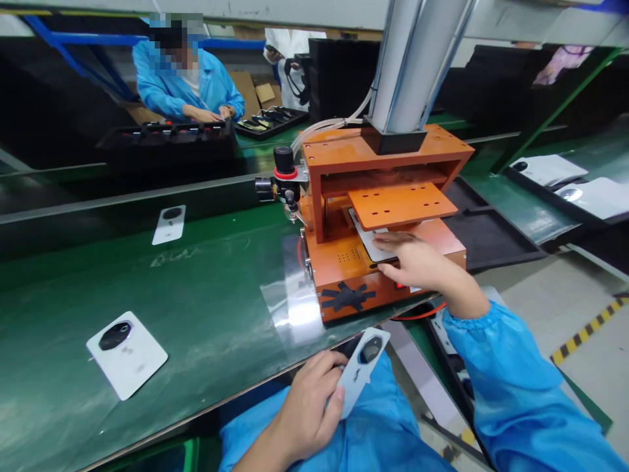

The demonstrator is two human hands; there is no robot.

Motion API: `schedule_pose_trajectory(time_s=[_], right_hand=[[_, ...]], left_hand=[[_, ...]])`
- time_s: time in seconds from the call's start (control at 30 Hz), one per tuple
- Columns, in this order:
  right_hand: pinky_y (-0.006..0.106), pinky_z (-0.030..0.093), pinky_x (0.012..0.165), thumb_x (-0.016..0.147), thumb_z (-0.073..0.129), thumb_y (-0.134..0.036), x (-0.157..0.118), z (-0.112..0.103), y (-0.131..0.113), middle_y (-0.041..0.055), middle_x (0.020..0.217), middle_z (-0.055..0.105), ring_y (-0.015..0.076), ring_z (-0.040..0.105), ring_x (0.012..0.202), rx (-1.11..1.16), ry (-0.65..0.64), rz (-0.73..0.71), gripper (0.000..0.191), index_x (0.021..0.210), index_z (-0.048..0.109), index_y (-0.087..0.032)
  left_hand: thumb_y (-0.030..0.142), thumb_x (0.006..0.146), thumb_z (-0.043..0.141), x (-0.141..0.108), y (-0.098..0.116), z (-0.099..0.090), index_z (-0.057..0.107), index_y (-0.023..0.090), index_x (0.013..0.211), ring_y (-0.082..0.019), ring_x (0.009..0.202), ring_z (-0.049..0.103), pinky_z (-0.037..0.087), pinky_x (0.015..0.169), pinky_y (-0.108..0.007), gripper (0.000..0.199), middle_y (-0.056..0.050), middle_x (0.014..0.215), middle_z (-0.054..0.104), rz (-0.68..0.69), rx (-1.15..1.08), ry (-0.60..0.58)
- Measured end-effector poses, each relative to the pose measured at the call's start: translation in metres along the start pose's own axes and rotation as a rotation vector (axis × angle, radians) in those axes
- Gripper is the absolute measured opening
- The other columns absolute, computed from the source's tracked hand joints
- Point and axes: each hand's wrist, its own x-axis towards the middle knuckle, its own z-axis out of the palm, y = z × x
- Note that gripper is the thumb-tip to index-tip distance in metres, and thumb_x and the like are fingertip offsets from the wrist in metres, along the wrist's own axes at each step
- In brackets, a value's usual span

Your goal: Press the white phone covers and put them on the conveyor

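My left hand [314,400] is closed on a white phone back panel [357,377] with a dark round camera area, held tilted over my lap at the table's front edge. My right hand [413,259] reaches into the orange press [339,262], its fingers spread on a pale flat piece [382,247] lying under the raised orange plate [403,204]. Part of that piece is hidden by the plate and my fingers. Black tape [348,297] crosses the press's front face.
Two more white panels lie on the green table [221,288], one near at left [126,356], one farther back [170,225]. A black tray [496,233] sits right of the press. Across the table, a person in blue [184,78] works.
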Motion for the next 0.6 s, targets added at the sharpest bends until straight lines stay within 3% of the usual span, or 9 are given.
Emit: schedule_pose_trajectory(time_s=[0.1,0.17,0.23,0.33,0.43,0.6], right_hand=[[0.048,0.042,0.12,0.094,0.056,-0.028,-0.011,0.012,-0.011,0.0161,0.148,0.059,0.0303,0.055,0.138,0.042,0.111,0.023,0.05,0.142,0.059,-0.011],[0.051,0.035,0.123,0.099,0.05,-0.025,-0.031,0.03,-0.018,0.0149,0.152,0.055,0.0288,0.05,0.143,0.066,0.286,0.066,0.047,0.144,0.056,-0.014],[0.053,0.035,0.122,0.102,0.047,-0.025,-0.064,0.054,-0.019,0.0146,0.151,0.055,0.028,0.05,0.142,0.089,0.537,0.204,0.044,0.144,0.055,-0.018],[0.052,0.048,0.109,0.102,0.046,-0.025,-0.121,0.095,-0.007,0.0155,0.131,0.064,0.0282,0.059,0.126,0.104,0.879,0.532,0.037,0.136,0.061,-0.02],[0.055,0.051,0.104,0.101,0.044,-0.023,-0.162,0.123,0.014,0.0164,0.125,0.064,0.0296,0.059,0.119,0.026,0.918,0.674,0.043,0.141,0.058,-0.019],[0.052,0.051,0.105,0.097,0.037,-0.009,-0.17,0.137,0.03,0.013,0.134,0.06,0.027,0.057,0.122,-0.002,0.763,0.557,0.06,0.151,0.052,-0.029]], left_hand=[[0.021,0.098,0.04,0.014,0.001,0.004,0.06,0.017,0.093,-0.03,0.114,0.061,0.053,0.096,-0.048,0.022,-0.017,0.141,0.059,0.08,0.225,-0.026],[0.019,0.096,0.042,0.026,-0.001,0.008,0.06,0.017,0.089,-0.032,0.115,0.062,0.054,0.095,-0.05,0.019,-0.017,0.16,0.044,0.123,0.353,-0.039],[0.017,0.095,0.043,0.038,-0.005,0.013,0.058,0.017,0.086,-0.029,0.107,0.065,0.056,0.089,-0.049,0.018,-0.017,0.169,0.029,0.14,0.43,-0.035],[0.015,0.094,0.044,0.048,-0.014,0.017,0.056,0.017,0.082,-0.026,0.094,0.066,0.057,0.081,-0.048,0.018,-0.018,0.173,0.017,0.141,0.503,-0.002],[0.015,0.095,0.045,0.049,-0.022,0.018,0.052,0.019,0.077,-0.023,0.084,0.065,0.056,0.074,-0.045,0.02,-0.02,0.172,0.017,0.155,0.561,0.027],[0.016,0.094,0.046,0.048,-0.024,0.021,0.052,0.019,0.08,-0.019,0.07,0.061,0.052,0.063,-0.04,0.016,-0.025,0.17,0.021,0.217,0.62,0.088]])
